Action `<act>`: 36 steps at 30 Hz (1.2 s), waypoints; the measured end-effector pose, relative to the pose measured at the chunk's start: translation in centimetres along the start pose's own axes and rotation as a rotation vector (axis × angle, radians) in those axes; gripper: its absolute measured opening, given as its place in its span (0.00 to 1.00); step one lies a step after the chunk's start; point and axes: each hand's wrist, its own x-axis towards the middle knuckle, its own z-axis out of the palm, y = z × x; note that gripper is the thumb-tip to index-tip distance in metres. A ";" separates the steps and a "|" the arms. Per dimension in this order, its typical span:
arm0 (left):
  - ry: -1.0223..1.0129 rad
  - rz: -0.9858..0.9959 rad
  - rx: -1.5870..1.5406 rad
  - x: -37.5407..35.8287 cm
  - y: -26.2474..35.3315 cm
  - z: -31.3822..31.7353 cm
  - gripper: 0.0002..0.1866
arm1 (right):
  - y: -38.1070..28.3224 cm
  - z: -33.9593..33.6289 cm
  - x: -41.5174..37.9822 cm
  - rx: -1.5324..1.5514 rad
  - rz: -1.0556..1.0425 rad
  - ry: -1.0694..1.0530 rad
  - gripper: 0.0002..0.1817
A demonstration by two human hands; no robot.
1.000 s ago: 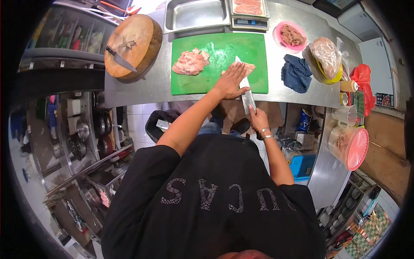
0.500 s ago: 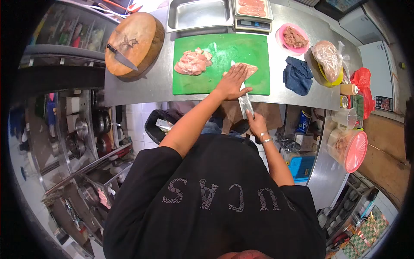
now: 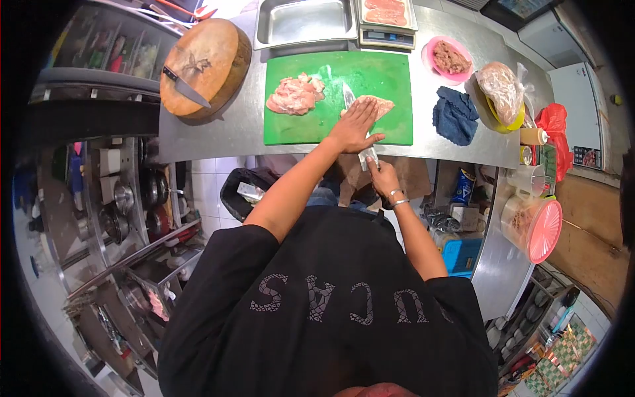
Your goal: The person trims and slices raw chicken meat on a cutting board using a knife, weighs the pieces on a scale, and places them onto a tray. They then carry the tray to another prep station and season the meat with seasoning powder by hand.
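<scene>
The widest thing is the bench (image 3: 238, 142), smooth brushed metal, running out on all sides of the green board. Short of the board is a matte black shirt (image 3: 331, 264), its upside-down letters in a cracked, mosaic-like pattern reading "UCAS", plus part of another. The board (image 3: 390, 69) itself is a flat rectangle, wet and shiny in its middle. Left of it sits a thick round wooden block (image 3: 218, 46), its face stained and scraped; beyond it, a shiny steel pan (image 3: 304, 23) with rounded corners. To its right are a clear knotted bag (image 3: 501, 86) of pale contents on a yellow dish (image 3: 514, 122), a rumpled dark blue cloth (image 3: 455, 116) and a round pink plate (image 3: 433, 61) of minced meat (image 3: 451, 57). Past its far edge, a scale (image 3: 390, 40) carries a tray (image 3: 387, 13) of pink slices; any digits are too small to read.

On the board's left half lies a glossy, lumpy meat pile (image 3: 294, 94). On its right half the left hand (image 3: 357, 124) presses open and flat on a pale piece of meat (image 3: 380, 107). The right hand (image 3: 383, 177), just short of the near edge, grasps a long knife (image 3: 348, 97), its blade running under the left palm. A dark-handled knife (image 3: 188, 90) rests on the block.
</scene>
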 end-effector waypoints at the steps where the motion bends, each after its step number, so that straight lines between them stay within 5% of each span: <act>1: -0.011 0.000 0.010 0.0 0.0 -0.1 0.50 | -0.3 -0.3 -0.6 -0.003 0.050 -0.033 0.34; 3: -0.022 -0.001 0.017 0.1 0.2 -0.1 0.49 | 0.0 -0.4 -1.4 -0.007 0.103 -0.065 0.35; 5: -0.046 -0.039 0.002 0.3 0.2 0.0 0.50 | 1.2 0.2 -1.6 -0.215 -0.115 0.080 0.35; 12: -0.074 -0.080 -0.031 0.4 0.3 0.2 0.50 | 1.1 -0.1 -4.2 -0.240 -0.085 0.086 0.34; 23: -0.105 -0.109 -0.002 1.3 0.1 0.0 0.47 | -0.1 -3.8 -8.6 -0.454 -0.088 -0.136 0.33; 30: -0.053 -0.096 0.221 3.2 -7.7 -0.5 0.41 | 2.0 -7.8 -14.0 -0.471 -0.009 0.048 0.31; 32: -0.038 -0.265 0.235 3.4 -9.2 -1.6 0.40 | 3.2 -8.4 -15.2 -0.414 -0.056 0.123 0.30; 33: 0.236 -0.176 0.328 3.0 -9.5 -1.6 0.37 | 3.2 -8.6 -15.8 -0.365 -0.023 0.195 0.30; 34: 0.239 -0.165 0.327 2.7 -8.5 -3.0 0.37 | 3.3 -8.7 -16.2 -0.314 0.012 0.269 0.30; 36: 0.079 -0.592 0.070 1.4 -4.8 -7.0 0.30 | 3.3 -8.7 -16.5 -0.304 0.044 0.326 0.30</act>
